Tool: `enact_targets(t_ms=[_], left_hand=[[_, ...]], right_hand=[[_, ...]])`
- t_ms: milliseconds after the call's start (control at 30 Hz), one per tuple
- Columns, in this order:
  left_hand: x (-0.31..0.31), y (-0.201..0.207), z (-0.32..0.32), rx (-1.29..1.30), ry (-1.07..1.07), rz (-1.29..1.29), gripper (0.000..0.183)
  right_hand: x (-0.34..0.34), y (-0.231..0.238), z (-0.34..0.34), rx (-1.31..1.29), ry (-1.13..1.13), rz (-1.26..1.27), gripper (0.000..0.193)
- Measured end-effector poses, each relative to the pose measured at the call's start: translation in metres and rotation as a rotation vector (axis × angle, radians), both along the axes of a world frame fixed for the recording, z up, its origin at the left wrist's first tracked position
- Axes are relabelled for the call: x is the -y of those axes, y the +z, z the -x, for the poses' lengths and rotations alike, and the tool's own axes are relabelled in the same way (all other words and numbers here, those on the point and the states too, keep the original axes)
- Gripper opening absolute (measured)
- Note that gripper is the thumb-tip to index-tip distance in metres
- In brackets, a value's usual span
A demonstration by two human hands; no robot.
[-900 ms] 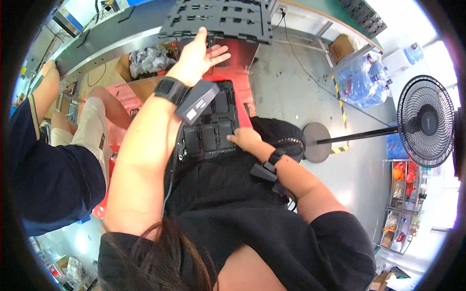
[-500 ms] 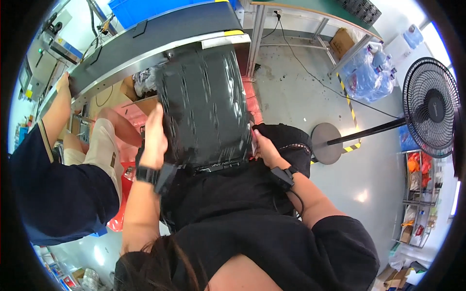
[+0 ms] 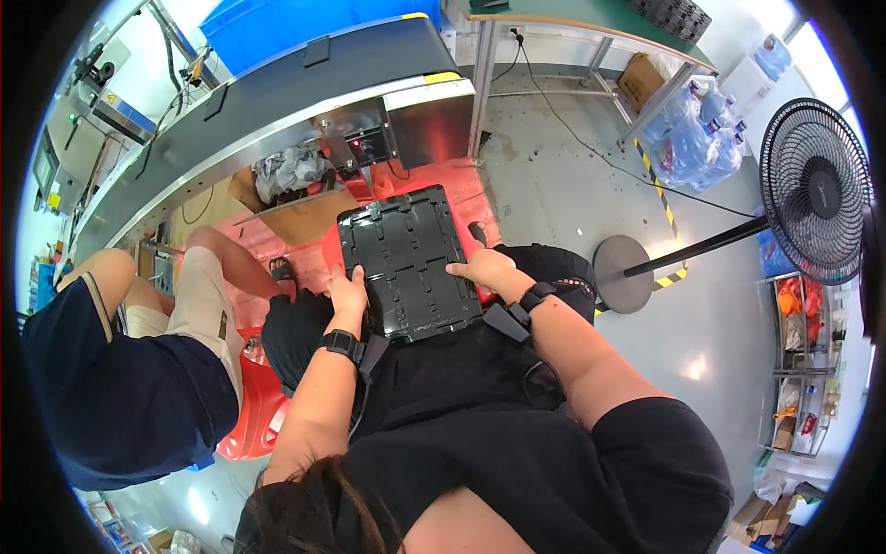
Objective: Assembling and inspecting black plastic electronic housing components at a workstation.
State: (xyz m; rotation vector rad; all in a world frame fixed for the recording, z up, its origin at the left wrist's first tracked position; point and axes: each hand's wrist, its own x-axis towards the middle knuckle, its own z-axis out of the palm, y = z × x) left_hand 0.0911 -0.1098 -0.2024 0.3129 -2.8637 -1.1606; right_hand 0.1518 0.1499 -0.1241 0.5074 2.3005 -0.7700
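Note:
A black moulded plastic tray point(image 3: 406, 263) with rows of shallow ridges lies in front of me, above my lap. On its left edge is my left hand point(image 3: 348, 295), closed with the thumb on top. My right hand point(image 3: 489, 268) grips the opposite edge, its thumb also over the rim and its other fingers hidden below. Whether this is one tray or several stacked I cannot tell. Something smooth and red point(image 3: 332, 247) shows behind and beneath the tray; most of it is hidden.
A conveyor point(image 3: 323, 78) with a metal side runs ahead, a blue crate point(image 3: 295, 28) behind it. At my left sits another person point(image 3: 129, 369) beside a red stool point(image 3: 254, 411). A standing fan point(image 3: 817, 189) is at right; a cable point(image 3: 591, 143) crosses the floor.
The tray has come down and away from the conveyor's edge, and now looks smaller and flatter. Both hands moved with it. The other person's arm has dropped from the conveyor.

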Motion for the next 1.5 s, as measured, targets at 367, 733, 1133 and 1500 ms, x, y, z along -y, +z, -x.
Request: enact_targets(t_ms=[367, 733, 1133, 1500], left_hand=[[0.023, 0.065, 0.028, -0.012, -0.158, -0.463, 0.031], [-0.03, 0.258, 0.237, -0.762, -0.234, 0.378, 0.052], [-0.093, 0.263, 0.273, -0.345, -0.262, 0.586, 0.042], [-0.082, 0.224, 0.258, -0.441, -0.521, 0.086, 0.033]], right_hand=[[-0.028, 0.104, 0.076, -0.045, 0.201, 0.429, 0.06], [-0.039, 0.168, 0.331, -0.904, -0.001, -0.579, 0.056], [-0.032, 0.208, 0.218, -0.791, -0.004, 0.367, 0.036], [0.064, -0.044, 0.079, -0.418, 0.128, 0.128, 0.04]])
